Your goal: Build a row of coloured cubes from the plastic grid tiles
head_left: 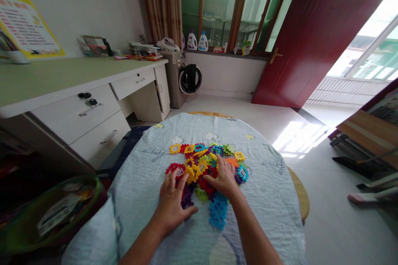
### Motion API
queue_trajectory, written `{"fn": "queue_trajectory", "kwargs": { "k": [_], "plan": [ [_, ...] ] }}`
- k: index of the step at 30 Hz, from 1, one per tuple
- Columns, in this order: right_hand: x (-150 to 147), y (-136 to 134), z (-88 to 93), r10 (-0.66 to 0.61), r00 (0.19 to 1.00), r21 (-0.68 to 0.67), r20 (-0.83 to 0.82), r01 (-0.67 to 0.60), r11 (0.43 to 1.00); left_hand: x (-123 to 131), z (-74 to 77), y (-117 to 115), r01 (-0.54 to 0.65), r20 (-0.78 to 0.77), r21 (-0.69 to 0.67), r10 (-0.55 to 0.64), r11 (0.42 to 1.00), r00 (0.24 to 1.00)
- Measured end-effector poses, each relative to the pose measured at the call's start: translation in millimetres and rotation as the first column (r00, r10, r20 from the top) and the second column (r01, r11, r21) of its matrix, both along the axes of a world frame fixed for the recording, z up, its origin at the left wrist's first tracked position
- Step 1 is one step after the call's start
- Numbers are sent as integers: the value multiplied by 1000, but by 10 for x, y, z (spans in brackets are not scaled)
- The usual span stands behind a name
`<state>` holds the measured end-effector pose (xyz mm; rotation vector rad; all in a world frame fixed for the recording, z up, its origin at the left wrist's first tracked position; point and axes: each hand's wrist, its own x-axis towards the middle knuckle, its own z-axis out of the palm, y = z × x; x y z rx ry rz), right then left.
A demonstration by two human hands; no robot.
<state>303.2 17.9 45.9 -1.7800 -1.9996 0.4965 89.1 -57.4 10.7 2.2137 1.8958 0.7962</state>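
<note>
A pile of colourful plastic interlocking building pieces (202, 165) lies on the cloth-covered round table. My left hand (172, 201) rests at the pile's left edge, fingers spread, beside a red piece with a white window (179, 172) and purple pieces (187, 197). My right hand (224, 176) is over the pile's right side, fingers apart and touching red and yellow pieces. Close below it lie blue pieces (218, 212). A blue window piece (243, 172) and an orange piece (231, 161) sit to its right. Parts of the pile are hidden under my hands.
A pale blue cloth (264, 198) covers the table. To the left stand a white-drawered desk (93, 112) and a green basket (93, 190) with items inside. A washing machine (174, 78) with its door open is at the back, near a red door (298, 41).
</note>
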Motion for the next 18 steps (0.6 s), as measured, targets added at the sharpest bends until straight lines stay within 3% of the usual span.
{"fn": "queue_trajectory", "kwargs": {
  "k": [5, 10, 14, 18],
  "plan": [
    [-279, -90, 97, 150, 989, -11, -8, -150, 989, -15, -186, -68, 21, 52, 26, -23, 999, 998],
    [-311, -178, 121, 326, 939, 3, -113, -327, 945, -63, -281, 5, -27, 156, 99, 11, 995, 988],
    [-217, -222, 99, 356, 921, 52, -159, -353, 934, -54, -257, 75, -58, 185, 105, 38, 993, 982],
    [-128, -217, 48, 298, 933, 67, -202, -291, 954, 46, -126, 168, -89, 237, 45, 75, 995, 969]
  ]
}}
